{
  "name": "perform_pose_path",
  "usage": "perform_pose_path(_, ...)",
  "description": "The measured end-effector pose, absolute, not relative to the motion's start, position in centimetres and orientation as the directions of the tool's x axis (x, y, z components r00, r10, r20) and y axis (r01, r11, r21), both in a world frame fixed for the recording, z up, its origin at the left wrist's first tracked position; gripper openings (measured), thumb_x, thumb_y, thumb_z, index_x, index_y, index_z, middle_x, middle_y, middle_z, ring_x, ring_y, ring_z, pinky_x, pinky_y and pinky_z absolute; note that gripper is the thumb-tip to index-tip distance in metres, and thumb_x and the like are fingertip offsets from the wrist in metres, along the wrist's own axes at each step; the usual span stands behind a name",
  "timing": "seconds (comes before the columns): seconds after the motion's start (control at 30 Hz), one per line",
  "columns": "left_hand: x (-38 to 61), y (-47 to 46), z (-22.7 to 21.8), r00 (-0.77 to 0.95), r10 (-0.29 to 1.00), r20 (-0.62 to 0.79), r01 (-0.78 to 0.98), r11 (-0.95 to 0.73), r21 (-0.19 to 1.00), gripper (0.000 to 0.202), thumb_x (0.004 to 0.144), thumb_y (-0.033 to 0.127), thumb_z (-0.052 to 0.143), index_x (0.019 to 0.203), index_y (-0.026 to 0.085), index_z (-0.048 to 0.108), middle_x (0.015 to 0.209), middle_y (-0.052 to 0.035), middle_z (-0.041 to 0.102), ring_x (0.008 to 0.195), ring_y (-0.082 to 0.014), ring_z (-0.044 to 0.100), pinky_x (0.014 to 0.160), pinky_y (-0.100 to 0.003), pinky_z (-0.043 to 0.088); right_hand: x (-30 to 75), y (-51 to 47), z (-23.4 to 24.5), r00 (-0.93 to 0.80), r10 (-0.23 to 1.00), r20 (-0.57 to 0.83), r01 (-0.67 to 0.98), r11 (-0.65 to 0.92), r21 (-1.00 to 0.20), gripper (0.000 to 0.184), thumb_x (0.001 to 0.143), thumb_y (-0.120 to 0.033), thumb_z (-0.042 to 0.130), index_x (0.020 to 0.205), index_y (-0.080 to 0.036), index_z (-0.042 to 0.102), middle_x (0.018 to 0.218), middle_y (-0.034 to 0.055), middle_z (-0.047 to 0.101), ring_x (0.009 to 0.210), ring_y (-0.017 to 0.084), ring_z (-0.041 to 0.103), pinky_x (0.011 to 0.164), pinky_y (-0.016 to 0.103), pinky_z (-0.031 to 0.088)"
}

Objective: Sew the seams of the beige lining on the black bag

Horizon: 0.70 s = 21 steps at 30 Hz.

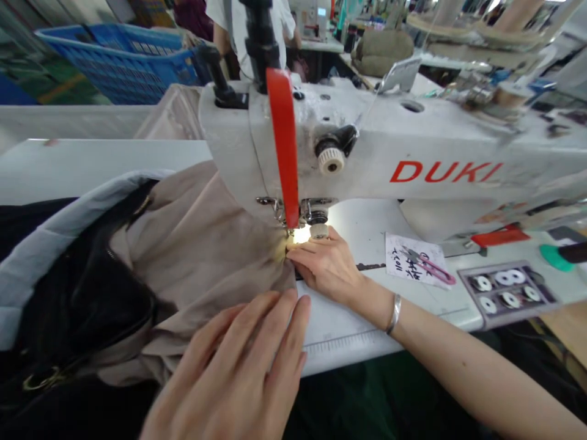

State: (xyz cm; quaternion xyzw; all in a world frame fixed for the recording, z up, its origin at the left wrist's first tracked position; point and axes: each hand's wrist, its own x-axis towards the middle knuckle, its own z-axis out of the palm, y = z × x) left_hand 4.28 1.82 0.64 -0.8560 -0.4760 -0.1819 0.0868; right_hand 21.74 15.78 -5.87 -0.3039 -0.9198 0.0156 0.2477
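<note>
sewing machine point(367, 153) on table point(348, 336) centre to right, fabric point(197, 244) heaped left of its needle point(290, 231), left hand point(238, 366) flat on fabric in front, right hand point(328, 266) at fabric edge just before needle, paper slip point(406, 260) right of it, bobbin tray point(507, 290) further right, basket point(123, 61) behind left

The white sewing machine point(376, 159) in front of you carries the brand name DUKI in slanted red capitals along the side of its arm. The small paper slip point(403, 256) to your right bears dark handwriting, too blurred to read.
</note>
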Motion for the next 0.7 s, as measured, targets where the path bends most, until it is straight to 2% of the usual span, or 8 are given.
perform_pose_path(0.07,6.1,1.3,-0.8,0.394,0.842,0.368,0.904,-0.427,0.011,0.036,0.100,0.022,0.048,0.131,0.012,0.061,0.126,-0.0106,0.063,0.113,-0.0284,0.058,0.096,-0.047,0.042,21.8,15.9,-5.9,-0.704,0.565,0.430,0.553,0.816,-0.168,0.018,0.101,-0.018,0.056,0.089,-0.020,0.069,0.083,-0.0017,0.074,0.075,0.016,0.059,0.079,0.036,0.028)
perform_pose_path(0.2,6.1,2.8,-3.0,0.319,0.872,0.373,0.942,-0.336,-0.019,0.024,0.095,0.015,0.058,0.118,0.017,0.065,0.097,-0.0043,0.062,0.084,-0.0211,0.057,0.075,-0.038,0.042,21.9,16.0,-6.0,-0.717,0.564,0.409,0.558,0.816,-0.147,0.019,0.102,-0.021,0.055,0.090,-0.020,0.069,0.084,-0.0014,0.075,0.075,0.016,0.057,0.078,0.037,0.026)
perform_pose_path(0.33,4.3,3.8,-3.1,0.288,0.855,0.431,0.953,-0.302,-0.037,0.034,0.097,0.022,0.060,0.130,0.016,0.060,0.099,-0.0028,0.064,0.087,-0.0176,0.061,0.074,-0.034,0.045,21.9,16.2,-6.2,-0.717,0.555,0.422,0.549,0.822,-0.149,0.022,0.104,-0.021,0.053,0.088,-0.021,0.068,0.084,-0.0019,0.075,0.077,0.015,0.058,0.078,0.037,0.026)
perform_pose_path(0.4,3.9,3.9,-2.7,0.269,0.849,0.456,0.957,-0.291,-0.023,0.029,0.098,0.026,0.059,0.126,0.016,0.062,0.097,-0.0017,0.064,0.087,-0.0161,0.062,0.073,-0.032,0.045,21.9,16.2,-6.2,-0.713,0.559,0.423,0.548,0.821,-0.161,0.021,0.104,-0.021,0.054,0.088,-0.021,0.068,0.084,-0.0023,0.076,0.078,0.015,0.059,0.078,0.037,0.026)
perform_pose_path(0.47,3.8,4.1,-2.3,0.324,0.827,0.459,0.938,-0.345,-0.042,0.022,0.101,0.020,0.052,0.118,0.014,0.064,0.092,-0.0013,0.064,0.083,-0.0149,0.062,0.069,-0.031,0.044,22.0,16.1,-6.1,-0.710,0.567,0.417,0.548,0.817,-0.178,0.019,0.103,-0.022,0.055,0.090,-0.021,0.069,0.085,-0.0026,0.076,0.078,0.016,0.060,0.079,0.037,0.027)
perform_pose_path(0.57,4.0,4.4,-2.3,0.484,0.756,0.440,0.860,-0.505,-0.079,0.028,0.102,0.010,0.039,0.115,0.008,0.063,0.086,-0.0026,0.063,0.078,-0.0143,0.060,0.066,-0.031,0.046,22.4,15.9,-5.7,-0.720,0.564,0.405,0.536,0.822,-0.193,0.014,0.100,-0.022,0.057,0.099,-0.021,0.070,0.093,-0.0014,0.078,0.080,0.017,0.061,0.083,0.039,0.029)
perform_pose_path(0.63,4.4,4.5,-2.6,0.542,0.709,0.451,0.815,-0.574,-0.078,0.027,0.100,0.006,0.038,0.111,0.005,0.062,0.080,-0.0023,0.061,0.073,-0.0143,0.058,0.064,-0.032,0.046,22.7,15.7,-5.4,-0.737,0.550,0.393,0.523,0.832,-0.184,0.018,0.095,-0.017,0.058,0.106,-0.021,0.071,0.105,0.0002,0.079,0.083,0.019,0.062,0.085,0.040,0.030)
perform_pose_path(0.7,4.8,4.3,-3.1,0.563,0.684,0.464,0.786,-0.617,-0.043,0.025,0.096,0.001,0.040,0.107,0.007,0.062,0.078,-0.0012,0.059,0.069,-0.0140,0.056,0.062,-0.032,0.045,23.1,15.5,-5.2,-0.750,0.530,0.395,0.509,0.844,-0.166,0.025,0.091,-0.011,0.057,0.111,-0.020,0.070,0.118,0.0007,0.077,0.085,0.019,0.062,0.086,0.041,0.031)
